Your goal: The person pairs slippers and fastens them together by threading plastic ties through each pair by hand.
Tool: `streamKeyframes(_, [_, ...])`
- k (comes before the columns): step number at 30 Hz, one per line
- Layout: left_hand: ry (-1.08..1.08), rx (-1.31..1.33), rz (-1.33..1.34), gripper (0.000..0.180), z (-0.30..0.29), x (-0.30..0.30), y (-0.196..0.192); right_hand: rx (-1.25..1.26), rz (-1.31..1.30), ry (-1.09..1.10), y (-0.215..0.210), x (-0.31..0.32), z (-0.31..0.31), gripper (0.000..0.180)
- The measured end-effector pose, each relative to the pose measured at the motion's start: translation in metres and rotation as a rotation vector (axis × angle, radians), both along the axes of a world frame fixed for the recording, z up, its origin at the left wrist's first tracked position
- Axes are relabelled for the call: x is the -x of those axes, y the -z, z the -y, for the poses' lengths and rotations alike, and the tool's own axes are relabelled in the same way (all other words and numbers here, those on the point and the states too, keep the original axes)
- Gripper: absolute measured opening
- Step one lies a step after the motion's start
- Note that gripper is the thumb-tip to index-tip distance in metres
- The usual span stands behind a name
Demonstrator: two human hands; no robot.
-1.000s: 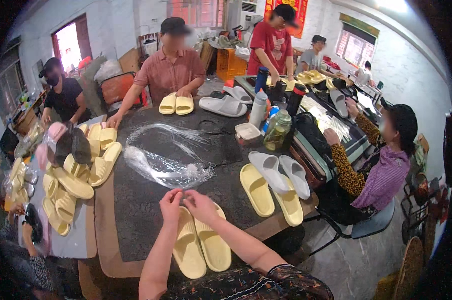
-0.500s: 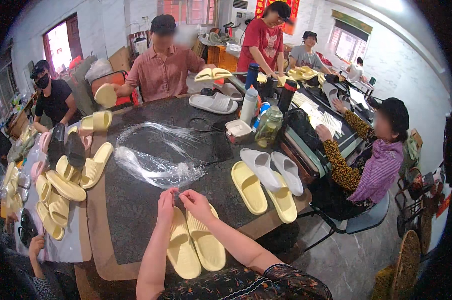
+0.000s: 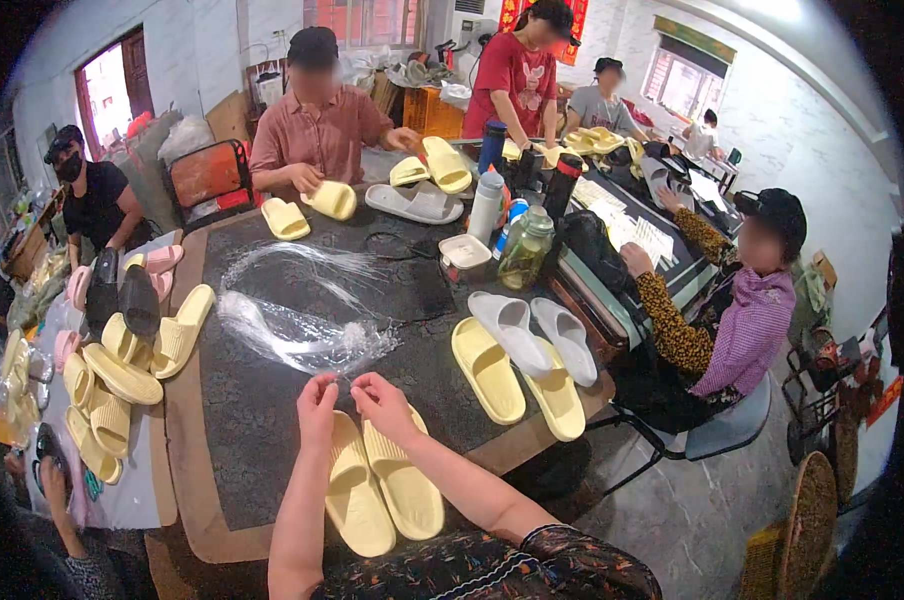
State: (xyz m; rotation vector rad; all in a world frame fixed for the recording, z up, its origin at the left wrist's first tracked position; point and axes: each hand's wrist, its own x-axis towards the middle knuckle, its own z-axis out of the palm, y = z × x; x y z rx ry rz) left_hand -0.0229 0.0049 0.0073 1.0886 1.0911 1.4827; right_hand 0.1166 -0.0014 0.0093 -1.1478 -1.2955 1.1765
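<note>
My left hand [image 3: 318, 401] and my right hand [image 3: 383, 400] are raised close together over a pair of pale yellow slippers [image 3: 380, 487] lying soles up at the table's near edge. The fingertips of both hands pinch something thin and clear between them; it is too fine to make out. Just beyond the fingers lies a bundle of clear plastic strands [image 3: 297, 330] spread over the dark table [image 3: 242, 400].
Yellow and white slippers [image 3: 522, 350] lie to the right, and a heap of yellow slippers [image 3: 122, 360] to the left. Bottles and a jar [image 3: 524, 248] stand at mid table. A person in a red shirt sits opposite holding a slipper; other people sit left and right.
The view has shifted nearer to the table. My hands stay together above the yellow pair. The person opposite has picked up other slippers.
</note>
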Motion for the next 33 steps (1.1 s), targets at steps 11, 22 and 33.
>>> streamKeyframes(11, [-0.057,0.117,-0.051,0.026,0.013,0.004,-0.014,-0.160,0.150,0.049,0.017,0.002,-0.002,0.006])
streamKeyframes(22, [0.061,0.115,0.038,0.019,0.001,0.012,-0.007,-0.103,0.079,0.054,0.014,0.006,-0.006,0.010])
streamKeyframes(33, [0.070,0.143,0.001,0.021,0.005,-0.006,-0.017,-0.124,0.051,0.058,0.001,-0.007,-0.001,0.009])
